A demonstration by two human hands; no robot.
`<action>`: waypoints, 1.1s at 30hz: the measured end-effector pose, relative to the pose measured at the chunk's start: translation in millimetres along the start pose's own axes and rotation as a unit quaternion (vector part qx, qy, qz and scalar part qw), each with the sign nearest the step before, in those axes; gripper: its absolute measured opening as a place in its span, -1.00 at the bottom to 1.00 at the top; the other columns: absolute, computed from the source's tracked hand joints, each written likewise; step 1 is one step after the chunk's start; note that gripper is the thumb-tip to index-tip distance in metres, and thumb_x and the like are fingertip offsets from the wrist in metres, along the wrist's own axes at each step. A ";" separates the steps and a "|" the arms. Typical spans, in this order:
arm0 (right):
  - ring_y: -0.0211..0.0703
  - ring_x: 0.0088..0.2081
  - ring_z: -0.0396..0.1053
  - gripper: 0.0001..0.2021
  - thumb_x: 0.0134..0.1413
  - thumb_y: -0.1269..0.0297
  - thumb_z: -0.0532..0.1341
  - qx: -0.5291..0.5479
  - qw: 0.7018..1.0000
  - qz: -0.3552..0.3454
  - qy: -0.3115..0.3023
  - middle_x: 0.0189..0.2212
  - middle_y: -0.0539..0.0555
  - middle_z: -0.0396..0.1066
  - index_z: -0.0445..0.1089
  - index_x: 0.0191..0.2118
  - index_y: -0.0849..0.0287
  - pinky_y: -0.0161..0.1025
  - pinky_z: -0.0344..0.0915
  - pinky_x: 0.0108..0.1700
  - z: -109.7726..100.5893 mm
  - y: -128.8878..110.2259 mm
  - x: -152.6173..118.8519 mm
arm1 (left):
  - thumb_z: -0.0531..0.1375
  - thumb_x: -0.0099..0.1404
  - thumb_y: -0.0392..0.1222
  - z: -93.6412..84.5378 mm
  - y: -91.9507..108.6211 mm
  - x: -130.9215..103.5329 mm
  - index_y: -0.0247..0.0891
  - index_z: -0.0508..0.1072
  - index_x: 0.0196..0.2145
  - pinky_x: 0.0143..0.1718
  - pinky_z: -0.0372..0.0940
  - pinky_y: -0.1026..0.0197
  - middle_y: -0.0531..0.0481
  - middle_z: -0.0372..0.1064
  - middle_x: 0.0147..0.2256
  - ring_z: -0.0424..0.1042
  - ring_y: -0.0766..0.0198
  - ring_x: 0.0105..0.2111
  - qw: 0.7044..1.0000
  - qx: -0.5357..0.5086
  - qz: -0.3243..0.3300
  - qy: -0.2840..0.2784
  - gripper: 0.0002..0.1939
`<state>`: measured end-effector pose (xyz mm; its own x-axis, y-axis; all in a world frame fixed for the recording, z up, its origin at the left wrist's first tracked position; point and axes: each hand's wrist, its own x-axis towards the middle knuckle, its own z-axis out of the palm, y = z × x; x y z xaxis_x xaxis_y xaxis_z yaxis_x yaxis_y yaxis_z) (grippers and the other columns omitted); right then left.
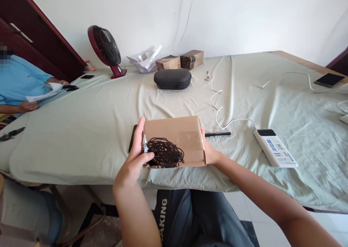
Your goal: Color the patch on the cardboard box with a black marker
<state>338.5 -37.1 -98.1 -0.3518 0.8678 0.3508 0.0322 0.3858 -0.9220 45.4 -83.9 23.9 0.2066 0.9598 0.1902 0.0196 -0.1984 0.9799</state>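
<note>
Between my two hands is a brown cardboard box (pixel 174 131), its near left part covered in black scribbled marker. My left hand (pixel 133 163) grips the left end, with the thumb on the scribbled face. On the right end, my right hand (pixel 208 151) presses against the side; its fingers are mostly hidden behind the box. A black pen (pixel 219 134) lies on the table just right of the box. Behind the left end a dark flat object (pixel 132 138) shows only in part.
A white power bank (pixel 276 149) with a cable lies to the right. Farther back are a black case (pixel 172 79), two cardboard boxes (pixel 192 59), a plastic bag (pixel 146 61) and a fan (pixel 107 47). A person in blue (pixel 21 80) holds paper at left. A phone (pixel 329 79) lies far right.
</note>
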 end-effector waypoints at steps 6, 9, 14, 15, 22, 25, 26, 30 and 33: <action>0.50 0.62 -0.25 0.45 -0.18 -0.01 0.60 -0.114 0.991 -0.067 -0.011 0.57 0.29 -0.25 -0.40 0.64 -0.12 0.47 -0.15 0.58 -2.4 9.4 1.1 | 0.24 0.48 -0.17 0.4 3.9 9.3 0.29 0.03 0.57 0.65 -0.30 -0.13 0.29 -0.17 0.62 -0.26 0.03 0.65 0.995 0.087 -0.006 0.042 -0.15; 0.55 0.61 -0.27 0.46 -0.20 -0.05 0.61 -0.140 0.987 -0.080 -0.021 0.56 0.33 -0.21 -0.35 0.64 -0.07 0.51 -0.23 0.58 -7.7 11.7 5.9 | 0.23 0.49 -0.14 7.4 0.8 16.8 0.21 0.23 0.52 0.64 -0.22 -0.08 0.26 -0.06 0.60 -0.21 0.01 0.64 0.995 0.071 0.018 0.062 -0.29; 0.49 0.58 -0.10 0.47 -0.14 -0.09 0.61 -0.150 0.984 -0.086 -0.036 0.53 0.39 -0.12 -0.38 0.65 0.02 0.44 -0.14 0.58 -19.8 8.9 12.7 | 0.08 0.59 0.18 14.1 -13.5 23.5 0.16 0.21 0.52 0.59 -0.01 -0.01 0.13 0.01 0.59 -0.06 0.04 0.62 0.996 0.003 0.031 0.088 -0.38; 0.47 0.57 -0.05 0.45 -0.13 -0.10 0.61 -0.145 0.985 -0.084 -0.031 0.52 0.39 -0.09 -0.36 0.65 0.03 0.42 -0.10 0.58 -21.2 8.0 13.2 | 0.05 0.59 0.25 13.1 -16.4 24.5 0.18 0.16 0.54 0.57 0.05 -0.01 0.10 0.01 0.59 -0.02 0.04 0.60 0.995 -0.009 0.025 0.092 -0.35; 0.45 0.60 -0.09 0.50 -0.16 -0.20 0.61 -0.149 0.987 -0.057 -0.018 0.54 0.37 -0.08 -0.40 0.65 0.03 0.35 0.00 0.58 -23.6 8.7 11.2 | 0.13 0.49 0.37 5.5 -43.5 -0.4 -0.08 0.41 0.37 0.27 0.43 -0.01 -0.22 0.41 0.36 0.42 -0.05 0.36 0.976 0.030 0.052 0.208 -0.30; 0.43 0.62 -0.15 0.47 -0.12 -0.20 0.59 -0.159 0.986 -0.051 -0.012 0.57 0.34 -0.11 -0.39 0.66 0.02 0.36 -0.04 0.60 -24.5 9.8 9.7 | 0.19 0.50 0.16 13.5 -69.6 -56.3 -0.18 0.59 -0.01 0.05 0.51 0.09 -0.14 0.62 -0.05 0.62 0.08 -0.01 0.923 0.173 0.043 0.340 -0.61; 0.43 0.62 -0.15 0.44 -0.10 -0.21 0.58 -0.162 0.985 -0.052 -0.010 0.58 0.34 -0.11 -0.36 0.66 0.03 0.37 -0.05 0.60 -24.8 9.8 9.4 | 0.24 0.46 0.10 16.2 -81.2 -80.5 -0.19 0.60 -0.18 -0.08 0.51 0.13 -0.09 0.62 -0.21 0.62 0.11 -0.16 0.914 0.197 0.029 0.352 -0.69; 0.46 0.59 -0.04 0.34 -0.07 -0.26 0.55 -0.160 0.986 -0.036 -0.008 0.54 0.35 0.04 -0.18 0.64 0.07 0.41 0.02 0.58 -24.5 8.0 9.1 | 0.25 0.30 0.03 15.3 -137.8 -179.6 -0.14 0.57 -0.44 -0.52 0.29 0.19 0.06 0.41 -0.61 0.35 0.22 -0.63 0.932 0.264 -0.156 0.192 -0.74; 0.49 0.55 0.06 0.36 -0.11 -0.30 0.56 -0.146 0.989 -0.016 0.002 0.51 0.39 0.11 -0.13 0.63 0.11 0.43 0.12 0.53 -23.0 5.8 9.0 | 0.14 0.27 0.13 3.6 -175.5 -233.5 -0.10 0.57 -0.36 -0.12 0.52 -0.02 -0.10 0.61 -0.36 0.64 -0.07 -0.27 0.899 0.252 -0.321 0.159 -0.68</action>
<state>357.1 -19.8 -96.6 -0.3531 0.8544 0.3812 0.2905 0.4875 -0.8234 -2.7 -273.9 -192.7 -0.2950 0.9006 -0.3192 0.4926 0.4296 0.7568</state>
